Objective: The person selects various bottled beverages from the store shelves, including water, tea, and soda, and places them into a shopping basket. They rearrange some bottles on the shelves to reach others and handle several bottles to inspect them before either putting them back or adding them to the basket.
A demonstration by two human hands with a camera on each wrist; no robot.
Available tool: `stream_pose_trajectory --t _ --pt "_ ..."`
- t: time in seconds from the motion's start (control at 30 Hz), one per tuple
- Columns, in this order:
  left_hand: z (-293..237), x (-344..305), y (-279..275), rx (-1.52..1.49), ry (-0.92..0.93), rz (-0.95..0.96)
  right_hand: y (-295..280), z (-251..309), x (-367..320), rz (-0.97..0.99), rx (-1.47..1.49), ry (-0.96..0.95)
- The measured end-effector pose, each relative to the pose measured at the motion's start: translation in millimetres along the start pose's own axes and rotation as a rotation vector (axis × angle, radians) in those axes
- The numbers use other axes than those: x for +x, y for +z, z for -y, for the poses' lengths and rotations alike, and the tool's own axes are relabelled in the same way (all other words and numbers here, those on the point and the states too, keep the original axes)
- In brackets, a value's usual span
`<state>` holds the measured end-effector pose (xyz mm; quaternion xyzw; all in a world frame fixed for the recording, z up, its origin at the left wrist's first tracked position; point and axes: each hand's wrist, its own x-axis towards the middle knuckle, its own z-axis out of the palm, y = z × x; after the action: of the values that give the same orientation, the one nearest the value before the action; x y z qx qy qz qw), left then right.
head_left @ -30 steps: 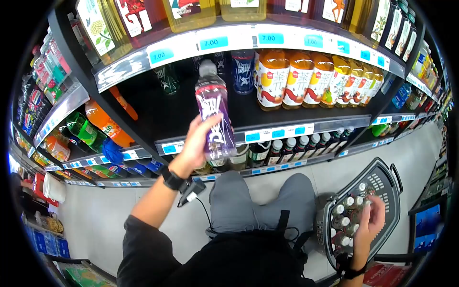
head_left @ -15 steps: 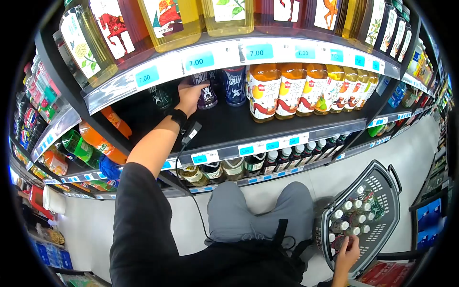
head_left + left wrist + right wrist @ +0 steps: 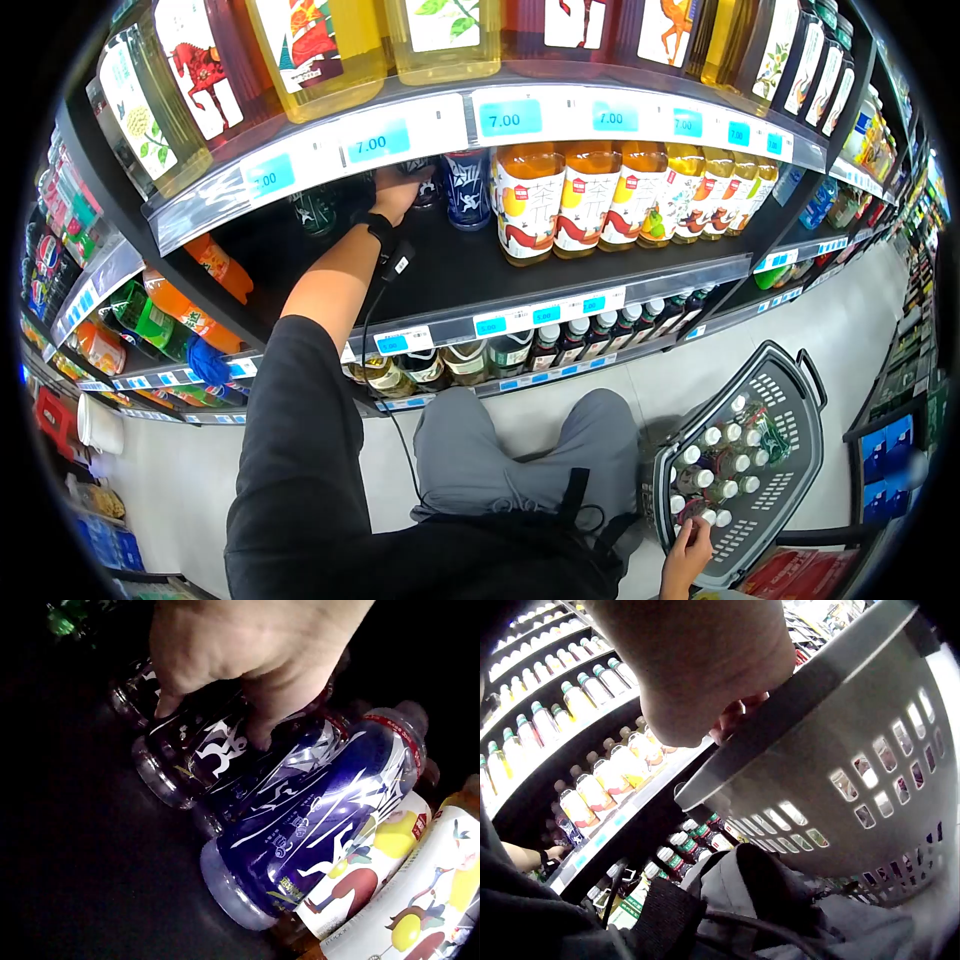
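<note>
Left hand (image 3: 251, 649) curls round a dark purple plastic bottle (image 3: 202, 754) behind the front edge of a black shop shelf (image 3: 470, 275); right hand (image 3: 688, 555), grip unclear, at a grey plastic basket (image 3: 802, 769).

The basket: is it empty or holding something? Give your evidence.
Holding something: the head view shows many white-capped bottles grouped inside the basket.

Price tags (image 3: 508, 120) on upper shelf (image 3: 185, 222) read "7.00"; far-L one part washed out. Nos. on lower tags (image 3: 543, 316) too sm. to be sure. Pepsi logo on Pepsi btl (image 3: 48, 250), far L. Lettering on blue btl (image 3: 292, 825), dark btl (image 3: 214, 759) in L hand (image 3: 244, 652) & orange btls (image 3: 530, 205): can't make out.
</note>
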<state>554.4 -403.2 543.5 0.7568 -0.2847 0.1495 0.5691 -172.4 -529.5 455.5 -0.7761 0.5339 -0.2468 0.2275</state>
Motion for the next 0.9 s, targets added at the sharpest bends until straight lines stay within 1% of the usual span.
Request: stream_pose_trajectory --t 0.1,0.17,0.23,0.3,0.33,0.37,0.4,0.43,0.47,0.5,0.53,0.57,0.63,0.7,0.73,0.77,0.87,0.9 --pt "-11 -8 1 -0.038 -0.021 -0.003 10 -11 -3 -0.01 -0.014 -0.024" --pt "-11 -7 1 -0.055 -0.015 0.017 12 -11 -3 0.018 -0.09 -0.107" --pt "-9 -9 -1 -0.075 -0.013 0.046 11 -7 0 0.036 -0.093 -0.078" --pt "-27 -26 -2 -0.183 -0.216 0.115 12 -12 -1 -0.022 -0.035 -0.158" --pt "-19 -25 -5 -0.053 -0.317 0.139 10 -11 1 -0.008 -0.026 -0.155" --pt "-23 -28 -3 0.077 -0.41 0.184 6 -7 4 0.041 0.012 -0.077" --pt "-24 -41 -3 -0.02 -0.295 0.15 2 -10 7 0.068 -0.004 -0.099" --pt "-7 -45 -6 -0.193 -0.298 0.224 -4 -19 12 0.162 0.003 -0.056" --pt "-67 -73 -13 -0.05 -0.392 0.333 -14 -18 18 0.208 -0.034 -0.074" --pt "-83 -97 -9 -0.025 -0.39 0.279 -25 -15 21 0.183 -0.101 -0.095" --pt "-87 -112 -15 -0.005 -0.401 0.447 -38 -16 33 0.358 -0.134 0.056" --pt "-93 -129 -16 0.138 -0.312 0.53 -47 -20 42 0.38 -0.174 0.031" --pt "-125 -169 -15 0.447 -0.045 0.628 -65 -16 64 0.427 -0.303 0.018" --pt "-112 -190 -9 0.721 0.211 0.65 -68 -37 93 0.481 -0.374 -0.02" --pt "-118 -198 -5 0.837 0.253 0.643 -65 -47 108 0.479 -0.421 -0.016" --pt "-120 -202 -1 0.832 0.252 0.65 -63 -55 124 0.476 -0.468 -0.017" --pt "-116 -207 8 1.064 0.405 0.471 -46 -81 163 0.493 -0.458 0.002" --pt "-117 -208 9 1.067 0.397 0.468 -35 -91 175 0.459 -0.448 0.006"
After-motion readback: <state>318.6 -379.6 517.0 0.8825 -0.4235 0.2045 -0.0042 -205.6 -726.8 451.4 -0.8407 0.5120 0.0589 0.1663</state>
